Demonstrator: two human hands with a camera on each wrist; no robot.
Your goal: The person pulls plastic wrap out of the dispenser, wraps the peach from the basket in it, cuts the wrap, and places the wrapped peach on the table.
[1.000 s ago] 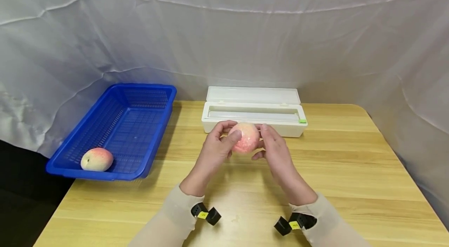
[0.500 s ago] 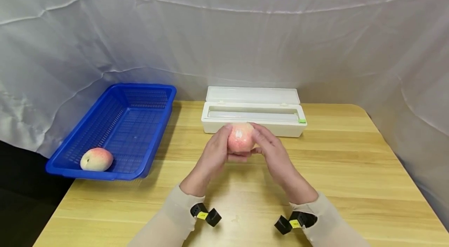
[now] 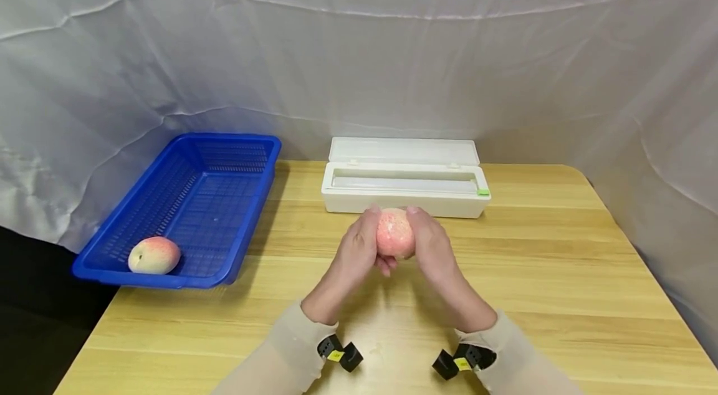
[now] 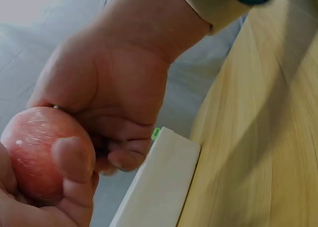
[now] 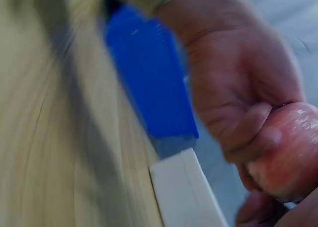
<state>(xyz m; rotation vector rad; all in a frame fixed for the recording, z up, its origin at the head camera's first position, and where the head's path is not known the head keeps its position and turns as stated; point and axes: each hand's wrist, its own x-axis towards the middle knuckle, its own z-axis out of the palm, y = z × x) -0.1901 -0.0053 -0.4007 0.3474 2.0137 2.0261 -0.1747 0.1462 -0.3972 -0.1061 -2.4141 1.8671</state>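
A pinkish peach (image 3: 395,234) with glossy, wrinkled clear film over its skin is held up above the table between both hands. My left hand (image 3: 357,248) grips its left side, thumb near the top and some fingertips showing underneath. From the right, my right hand (image 3: 434,248) holds the opposite side with its thumb along the fruit. Shiny creases of film show on the peach (image 4: 37,147) in the left wrist view. In the right wrist view, curled fingers press against the peach (image 5: 295,150), which is partly cut off by the frame edge.
Behind the hands stands a long white box (image 3: 406,203) with its lid raised, a roll inside and a green tab at its right end. At the left, a blue plastic basket (image 3: 255,211) holds another peach (image 3: 154,255). Grey-white cloth (image 3: 404,71) hangs behind the table.
The peach has turned between the hands. Both hands have drawn closer round it, the right hand going from loosely spread fingers to a grip on its side. Basket and box stay put.
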